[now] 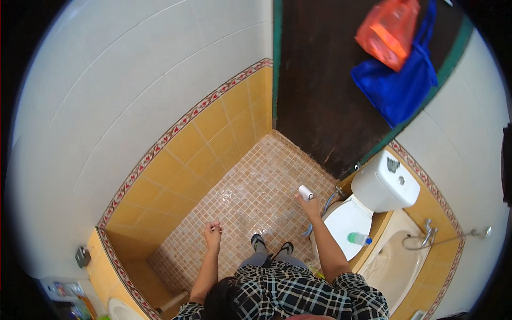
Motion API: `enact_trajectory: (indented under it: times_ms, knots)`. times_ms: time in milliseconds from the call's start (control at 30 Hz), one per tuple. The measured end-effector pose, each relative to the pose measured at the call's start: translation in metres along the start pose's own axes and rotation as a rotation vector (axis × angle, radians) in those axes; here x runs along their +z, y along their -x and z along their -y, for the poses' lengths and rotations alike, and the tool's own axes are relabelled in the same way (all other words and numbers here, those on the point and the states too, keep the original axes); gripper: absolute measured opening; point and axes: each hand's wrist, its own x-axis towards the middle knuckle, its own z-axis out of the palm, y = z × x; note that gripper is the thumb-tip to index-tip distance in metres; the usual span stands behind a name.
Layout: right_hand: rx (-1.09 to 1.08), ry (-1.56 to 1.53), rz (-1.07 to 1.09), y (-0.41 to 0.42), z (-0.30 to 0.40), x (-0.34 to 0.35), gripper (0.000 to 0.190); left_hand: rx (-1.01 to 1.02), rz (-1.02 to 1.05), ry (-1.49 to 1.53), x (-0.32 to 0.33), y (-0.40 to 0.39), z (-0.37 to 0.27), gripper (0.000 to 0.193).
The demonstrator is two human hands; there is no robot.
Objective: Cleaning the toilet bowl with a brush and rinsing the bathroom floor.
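My right hand (310, 207) is closed around a small white cylindrical object (305, 192), held above the tiled floor to the left of the toilet. What kind of object it is I cannot make out. My left hand (213, 236) hangs over the floor with loosely bent fingers and no object visible in it. On the shut white toilet lid (346, 224) lies a clear plastic bottle (360, 239) with a blue cap and a greenish part. The lid is right of my right forearm.
A white cistern (386, 180) stands behind the toilet, with a bathtub (394, 256) and mixer tap (429, 232) beside it. Orange (388, 34) and blue (400, 86) bags hang on the dark door (316, 80). A washbasin (122, 310) edges the lower left. The mosaic floor (256, 192) looks shiny.
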Motion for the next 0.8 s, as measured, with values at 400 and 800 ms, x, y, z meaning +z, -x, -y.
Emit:
enact_trajectory:
  times_ms: [400, 800]
  knots:
    - [-0.336, -0.099, 0.540, 0.034, 0.060, 0.075, 0.040, 0.024, -0.282, 0.084, -0.038, 0.043, 0.007, 0.010]
    - [-0.513, -0.219, 1.001, 0.073, 0.061, 0.071, 0.035, -0.077, -0.678, 0.210, -0.015, 0.211, 0.063, 0.014]
